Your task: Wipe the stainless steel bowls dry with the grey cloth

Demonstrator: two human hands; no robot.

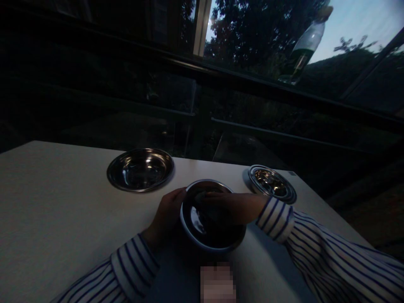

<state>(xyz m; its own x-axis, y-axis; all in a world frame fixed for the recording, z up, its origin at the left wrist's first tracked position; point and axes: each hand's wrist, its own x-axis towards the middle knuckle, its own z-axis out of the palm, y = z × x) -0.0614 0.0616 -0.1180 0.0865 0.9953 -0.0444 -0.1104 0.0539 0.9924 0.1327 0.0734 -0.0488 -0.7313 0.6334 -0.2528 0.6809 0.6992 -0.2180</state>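
Note:
A round metal bowl (198,221) with a pale rim is tilted toward me above the white table; I cannot tell whether it touches the tabletop. My left hand (168,210) grips it by its left side, fingers going behind the wall. Reaching in from the right, my right hand (224,206) is inside the bowl, its fingers bent near the upper inner wall. Something small and greyish shows at those fingertips, too dark to name. The bowl's lower inside is in shadow.
On the white table (78,202), a wide steel dish (140,170) lies at the back left. Stacked steel dishes (273,184) lie at the back right, close to my right forearm. A bottle with a green label (299,54) stands on the ledge by the window.

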